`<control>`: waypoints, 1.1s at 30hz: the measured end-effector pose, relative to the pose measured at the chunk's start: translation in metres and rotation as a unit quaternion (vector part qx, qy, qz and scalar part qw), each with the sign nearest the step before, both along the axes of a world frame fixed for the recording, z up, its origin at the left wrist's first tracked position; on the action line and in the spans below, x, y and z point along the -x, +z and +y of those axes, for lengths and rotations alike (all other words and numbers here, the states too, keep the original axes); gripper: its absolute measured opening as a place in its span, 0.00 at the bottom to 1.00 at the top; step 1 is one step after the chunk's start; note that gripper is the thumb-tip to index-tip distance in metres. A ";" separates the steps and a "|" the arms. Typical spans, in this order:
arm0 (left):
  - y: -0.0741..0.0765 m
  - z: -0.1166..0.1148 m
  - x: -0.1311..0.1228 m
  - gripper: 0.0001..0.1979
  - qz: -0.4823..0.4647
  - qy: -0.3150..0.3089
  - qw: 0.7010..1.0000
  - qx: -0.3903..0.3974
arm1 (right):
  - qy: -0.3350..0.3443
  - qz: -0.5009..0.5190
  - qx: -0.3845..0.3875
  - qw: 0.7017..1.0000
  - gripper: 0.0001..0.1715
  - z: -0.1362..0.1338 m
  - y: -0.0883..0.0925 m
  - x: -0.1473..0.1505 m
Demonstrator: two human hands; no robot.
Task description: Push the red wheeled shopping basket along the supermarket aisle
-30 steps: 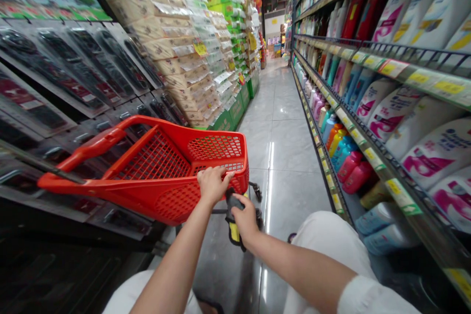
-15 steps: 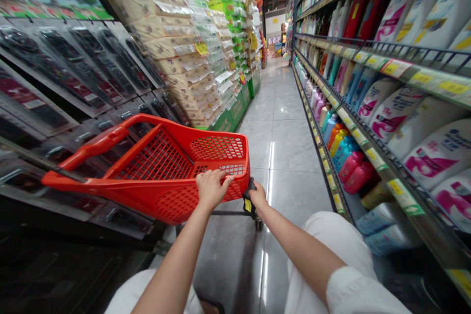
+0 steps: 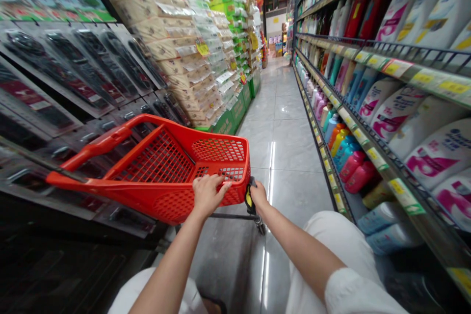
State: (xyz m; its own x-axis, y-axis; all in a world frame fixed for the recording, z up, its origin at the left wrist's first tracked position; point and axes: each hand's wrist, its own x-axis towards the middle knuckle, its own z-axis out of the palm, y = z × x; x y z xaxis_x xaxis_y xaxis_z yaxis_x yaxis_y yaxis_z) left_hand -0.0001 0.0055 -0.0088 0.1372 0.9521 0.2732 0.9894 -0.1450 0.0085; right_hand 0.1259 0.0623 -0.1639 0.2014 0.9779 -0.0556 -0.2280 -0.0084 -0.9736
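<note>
Left hand [image 3: 209, 196] on red shopping cart [image 3: 172, 203]

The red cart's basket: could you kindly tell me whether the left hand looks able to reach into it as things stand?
Probably yes: the left hand rests on the near rim of the red cart, whose top is open, and nothing visible blocks the way in.
</note>
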 end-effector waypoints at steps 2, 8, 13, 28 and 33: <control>0.000 -0.005 0.003 0.20 -0.007 -0.010 1.000 0.002 | -0.009 0.016 0.009 1.000 0.23 0.004 0.003 0.000; 0.002 -0.013 0.005 0.21 -0.012 -0.025 1.000 0.006 | -0.029 -0.007 -0.044 0.999 0.28 0.011 0.011 -0.012; 0.002 -0.014 0.006 0.20 -0.016 -0.030 0.999 0.009 | 0.005 0.019 0.057 0.998 0.22 -0.002 -0.006 -0.003; 0.004 -0.049 0.018 0.19 -0.026 -0.062 0.997 0.030 | -0.050 0.024 0.064 0.996 0.20 0.031 -0.010 -0.016; 0.003 -0.049 0.018 0.19 -0.020 -0.060 0.998 0.028 | -0.038 0.008 0.072 0.997 0.15 -0.029 -0.031 0.001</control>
